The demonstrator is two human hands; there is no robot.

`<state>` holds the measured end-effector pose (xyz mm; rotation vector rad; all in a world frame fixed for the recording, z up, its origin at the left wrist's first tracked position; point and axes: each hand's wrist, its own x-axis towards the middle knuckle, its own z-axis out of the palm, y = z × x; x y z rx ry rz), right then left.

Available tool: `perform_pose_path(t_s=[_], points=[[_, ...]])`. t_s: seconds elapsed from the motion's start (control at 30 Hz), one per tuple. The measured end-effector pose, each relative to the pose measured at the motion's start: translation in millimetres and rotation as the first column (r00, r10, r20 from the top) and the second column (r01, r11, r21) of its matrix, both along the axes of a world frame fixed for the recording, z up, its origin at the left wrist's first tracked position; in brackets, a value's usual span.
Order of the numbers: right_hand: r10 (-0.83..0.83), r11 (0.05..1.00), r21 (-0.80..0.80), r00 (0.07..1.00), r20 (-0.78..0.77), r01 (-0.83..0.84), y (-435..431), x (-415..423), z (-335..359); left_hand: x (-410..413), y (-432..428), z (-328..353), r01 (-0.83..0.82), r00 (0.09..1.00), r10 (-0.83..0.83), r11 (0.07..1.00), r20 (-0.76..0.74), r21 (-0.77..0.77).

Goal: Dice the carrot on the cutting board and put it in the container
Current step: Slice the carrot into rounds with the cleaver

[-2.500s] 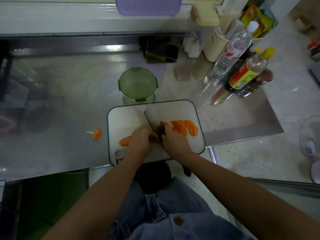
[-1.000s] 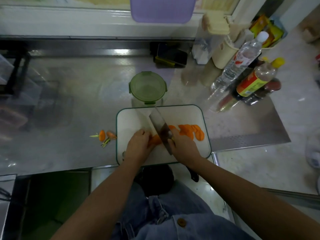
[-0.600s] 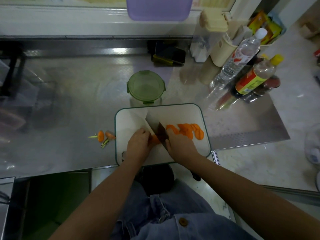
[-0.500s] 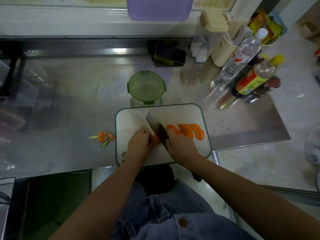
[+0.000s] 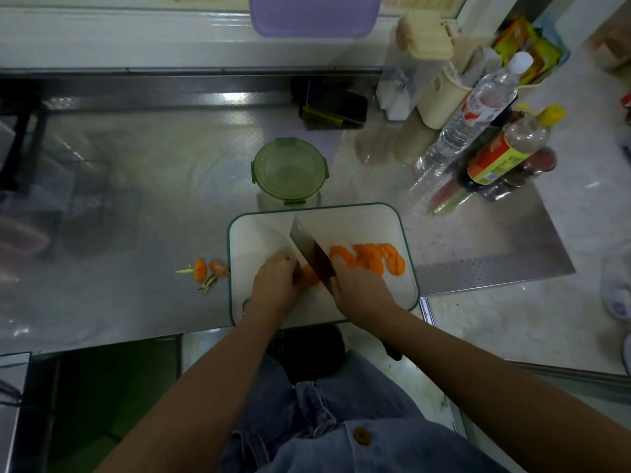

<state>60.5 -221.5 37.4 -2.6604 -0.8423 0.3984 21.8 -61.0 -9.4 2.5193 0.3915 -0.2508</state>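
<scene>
Right hand (image 5: 358, 288): clenched round the handle of the knife (image 5: 309, 249); the broad blade runs away from the knuckles, angled toward the far left, and stands against the carrot stub (image 5: 310, 274). The dark end of the handle shows beneath the wrist. Left hand (image 5: 275, 285): just left of the blade, fingers curled over the carrot stub and holding it down; most of the stub is hidden under the fingers. Both hands rest over the near half of the white cutting board (image 5: 341, 223), which has a green rim. Just beyond and to the right of the right hand: a row of overlapping carrot slices (image 5: 372, 259), lying flat on the board. Directly beyond the knife tip, off the board's far edge: 1 round container (image 5: 290, 169), upright, with its green lid on. Left of the left hand, off the board on the steel counter (image 5: 136, 182): carrot trimmings (image 5: 205, 269), 2 orange ends with green stalk bits. Far right, beyond the right hand: 2 bottles (image 5: 505, 151) among other jars. Farthest out, on the sill: 1 purple tub (image 5: 314, 11).
</scene>
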Motion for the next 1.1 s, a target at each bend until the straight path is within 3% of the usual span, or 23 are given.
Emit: perform_pose_path(t_s=[0.27,0.47,0.6,0.77,1.1], points=[[0.000,0.996,-0.089,1.000,-0.019,-0.002,9,-4,-18,1,-2,1,-0.061,0.998,0.061,0.996,0.002,-0.069],[-0.058,0.998,-0.014,0.998,0.010,0.059,7,-4,-23,1,2,6,-0.099,0.995,0.096,0.988,-0.028,-0.118],[-0.130,0.991,0.023,0.990,-0.061,0.132,4,1,-24,-1,2,6,-0.085,0.996,0.081,0.989,-0.034,-0.120],[-0.062,0.996,0.063,0.997,-0.055,0.066,-2,0,-18,-2,1,6,-0.083,0.997,0.080,0.988,-0.023,-0.134],[-0.034,0.996,-0.082,0.997,-0.067,0.029,12,-1,-17,-1,0,10,-0.109,0.994,0.106,0.981,-0.027,-0.160]])
